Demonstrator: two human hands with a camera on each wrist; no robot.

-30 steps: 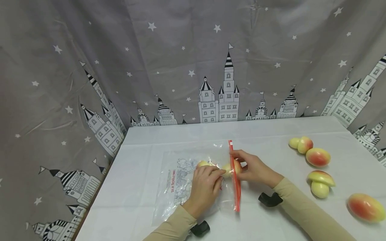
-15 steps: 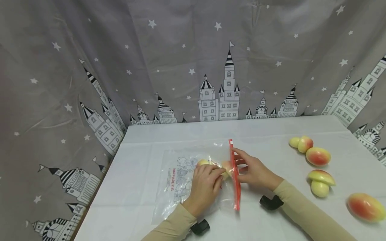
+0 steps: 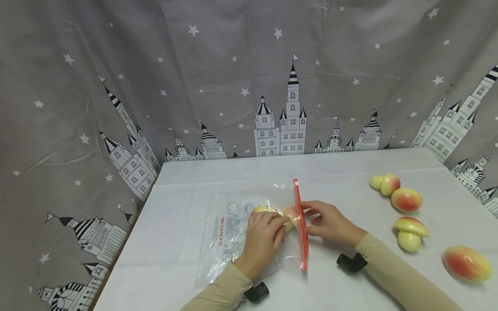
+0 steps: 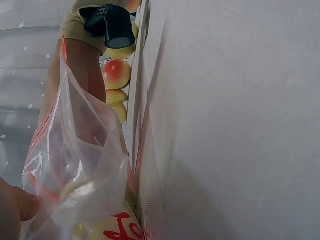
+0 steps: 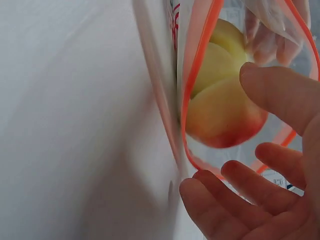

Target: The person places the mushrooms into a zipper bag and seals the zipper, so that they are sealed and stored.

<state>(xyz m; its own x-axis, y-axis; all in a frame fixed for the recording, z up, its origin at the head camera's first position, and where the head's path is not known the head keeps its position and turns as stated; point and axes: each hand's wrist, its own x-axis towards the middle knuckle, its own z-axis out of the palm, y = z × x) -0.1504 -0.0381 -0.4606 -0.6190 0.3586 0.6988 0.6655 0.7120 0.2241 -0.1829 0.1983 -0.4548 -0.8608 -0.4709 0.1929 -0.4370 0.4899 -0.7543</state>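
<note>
The clear bag lies flat mid-table, its red zip mouth gaping around a mushroom toy. The left hand pinches the toy through the plastic; the right hand, fingers loosely spread, holds nothing just outside.

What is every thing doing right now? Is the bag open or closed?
Bag: lying flat on the table, mouth open, fruit inside.
Fruit in the bag: just inside the red zip.
Left hand: pinching the bag's plastic.
Right hand: fingers relaxed at the mouth, holding nothing.
Loose fruits: lying on the table, untouched.
</note>
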